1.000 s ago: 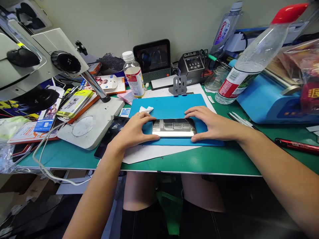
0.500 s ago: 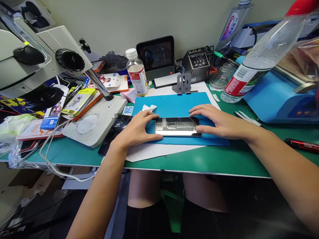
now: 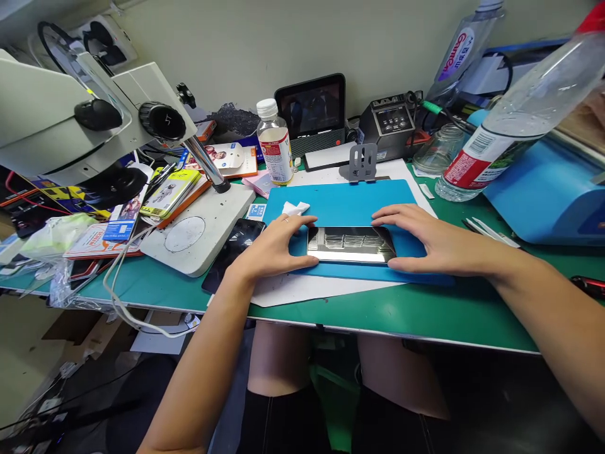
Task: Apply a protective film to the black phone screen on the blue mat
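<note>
A smartphone (image 3: pixel 350 244) with a dark, shiny screen lies face up on the blue mat (image 3: pixel 345 202), bright reflections across its glass. My left hand (image 3: pixel 278 246) grips its left end, thumb at the near corner and fingers at the far one. At the right end, my right hand (image 3: pixel 420 243) holds the phone the same way, its thumb on the near corner and its fingertips by the far corner. A crumpled white tissue (image 3: pixel 295 208) rests on the mat just beyond my left fingers. White paper (image 3: pixel 302 291) shows under the mat.
A microscope (image 3: pixel 127 126) stands on a pale base (image 3: pixel 189 230) at left, near a dark phone (image 3: pixel 236 243). Behind the mat are a small bottle (image 3: pixel 275 148), a display (image 3: pixel 312 110) and a grey metal stand (image 3: pixel 362 162). A large water bottle (image 3: pixel 491 148) and a blue machine (image 3: pixel 548 195) stand right.
The camera view has turned slightly left, so everything sits farther right. My right thumb has slid from the screen's right end to the phone's near right corner. The phone stays on the mat.
</note>
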`<move>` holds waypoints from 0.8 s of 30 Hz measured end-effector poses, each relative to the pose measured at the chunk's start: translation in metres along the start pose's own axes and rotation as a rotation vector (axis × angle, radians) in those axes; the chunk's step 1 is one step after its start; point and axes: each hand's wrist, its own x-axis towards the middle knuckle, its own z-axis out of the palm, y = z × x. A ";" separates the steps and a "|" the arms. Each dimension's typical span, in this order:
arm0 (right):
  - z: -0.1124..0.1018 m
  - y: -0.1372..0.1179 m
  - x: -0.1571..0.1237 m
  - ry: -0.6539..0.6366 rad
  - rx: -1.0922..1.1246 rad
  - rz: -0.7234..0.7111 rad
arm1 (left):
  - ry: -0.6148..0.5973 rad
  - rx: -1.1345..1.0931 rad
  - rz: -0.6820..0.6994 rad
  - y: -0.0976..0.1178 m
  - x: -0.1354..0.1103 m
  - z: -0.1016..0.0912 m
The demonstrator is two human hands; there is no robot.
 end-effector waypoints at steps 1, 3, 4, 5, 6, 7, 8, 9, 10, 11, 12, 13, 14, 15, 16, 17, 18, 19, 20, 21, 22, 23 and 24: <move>0.000 -0.001 0.000 0.004 -0.002 -0.001 | -0.001 -0.004 -0.002 0.000 0.000 0.000; 0.000 -0.001 0.000 0.022 -0.008 -0.010 | -0.003 -0.013 -0.007 0.001 0.000 0.000; 0.000 0.000 0.000 0.034 -0.013 -0.017 | -0.004 -0.018 -0.009 0.001 0.001 0.000; 0.000 0.000 0.000 0.041 -0.017 -0.024 | -0.008 -0.023 -0.010 0.001 0.001 0.000; 0.000 0.001 -0.001 0.044 -0.019 -0.029 | -0.013 -0.029 -0.009 0.001 0.001 0.000; 0.000 0.001 -0.001 0.047 -0.019 -0.032 | -0.017 -0.032 -0.005 0.001 0.001 0.000; 0.000 0.002 -0.001 0.048 -0.016 -0.033 | -0.020 -0.031 -0.002 0.001 0.001 0.000; 0.000 0.002 -0.001 0.051 -0.012 -0.034 | -0.021 -0.025 0.000 0.001 0.001 0.000; 0.000 0.002 -0.001 0.053 -0.006 -0.035 | -0.018 -0.016 0.000 0.001 0.002 0.000; 0.000 0.003 -0.001 0.058 0.000 -0.038 | -0.015 -0.006 -0.003 0.002 0.002 0.000; 0.000 0.003 -0.001 0.062 0.007 -0.041 | -0.010 0.004 -0.006 0.002 0.002 0.000; 0.000 0.004 -0.001 0.066 0.014 -0.044 | -0.008 0.011 -0.011 0.002 0.002 -0.001; 0.000 0.005 -0.001 0.072 0.024 -0.048 | -0.008 0.013 -0.014 0.003 0.002 -0.001; 0.000 0.006 -0.001 0.078 0.036 -0.050 | -0.011 0.012 -0.015 0.003 0.002 -0.001; 0.000 0.007 0.000 0.085 0.050 -0.051 | -0.014 0.008 -0.015 0.004 0.002 -0.001; 0.000 0.008 0.000 0.092 0.065 -0.052 | -0.017 0.005 -0.014 0.004 0.002 -0.001; -0.001 0.008 0.000 0.098 0.080 -0.053 | -0.017 0.003 -0.012 0.004 0.002 -0.001; -0.002 0.009 0.000 0.103 0.093 -0.057 | -0.017 0.002 -0.010 0.004 0.002 -0.001; -0.002 0.009 0.000 0.107 0.104 -0.063 | -0.016 0.003 -0.010 0.003 0.003 -0.001; -0.003 0.008 0.000 0.111 0.113 -0.067 | -0.013 0.004 -0.012 0.003 0.003 0.000; -0.004 0.008 0.000 0.114 0.120 -0.069 | -0.012 0.004 -0.013 0.003 0.003 0.000; -0.005 0.007 -0.001 0.115 0.126 -0.067 | -0.012 0.003 -0.013 0.003 0.003 0.000; -0.005 0.007 -0.001 0.117 0.132 -0.062 | -0.012 0.002 -0.011 0.002 0.003 0.000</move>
